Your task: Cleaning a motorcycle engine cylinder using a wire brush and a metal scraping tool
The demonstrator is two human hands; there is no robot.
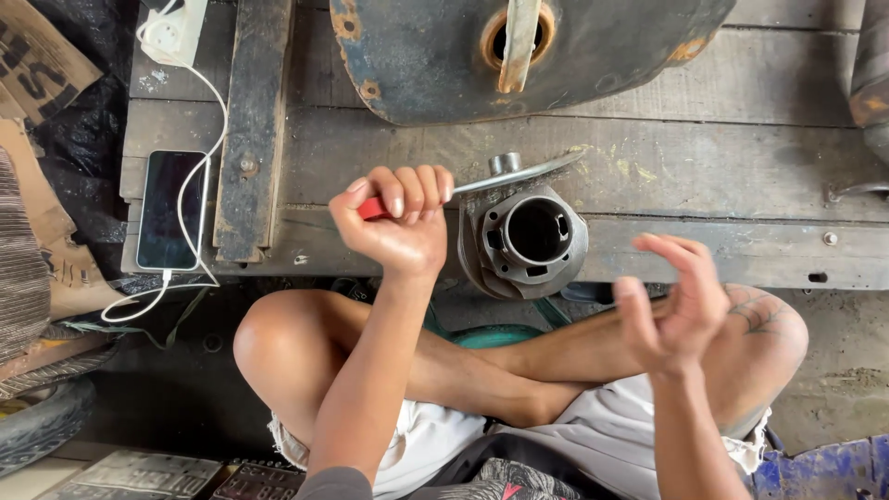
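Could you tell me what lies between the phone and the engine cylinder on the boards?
In the head view, the left hand, gripping a red-handled knife, lies between phone and cylinder.

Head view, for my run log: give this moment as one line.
left hand: grips red-handled tool | tool blade: above metal cylinder | right hand: open, empty | cylinder: on wooden planks

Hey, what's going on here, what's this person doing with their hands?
A person sits cross-legged at a low wooden platform. The left hand grips a red-handled tool whose flat metal blade lies across the top of a grey engine cylinder at the platform's edge. The right hand is open, holding nothing, beside the cylinder. A phone on a white cable lies to the left.
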